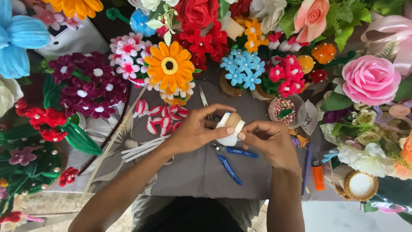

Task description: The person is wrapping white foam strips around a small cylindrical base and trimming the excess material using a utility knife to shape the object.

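Both forearms rise from the bottom of the frame and meet at centre over the grey table (193,172). Flowers (169,66) made of fuzzy wire and fabric ring the table along the top, left and right, leaving the middle bare, seemingly as working room. Left hand (195,131) cups a small pot (229,129), white below with a tan woven top, thumb over it and fingers curled beneath, so it sits steady just above the table. Right hand (268,139) meets it from the right, thumb and forefinger pressed on the pot's white side, pinching it as if to turn or wrap it. Left of centre lie red-and-white petals (161,118) and a bundle of white stems (143,148), close to the left hand. Blue-handled pliers (231,161) rest right under the hands, within easy reach. At lower right stand a similar woven pot (360,185), an orange lighter (318,175) and a blue pen (306,169)
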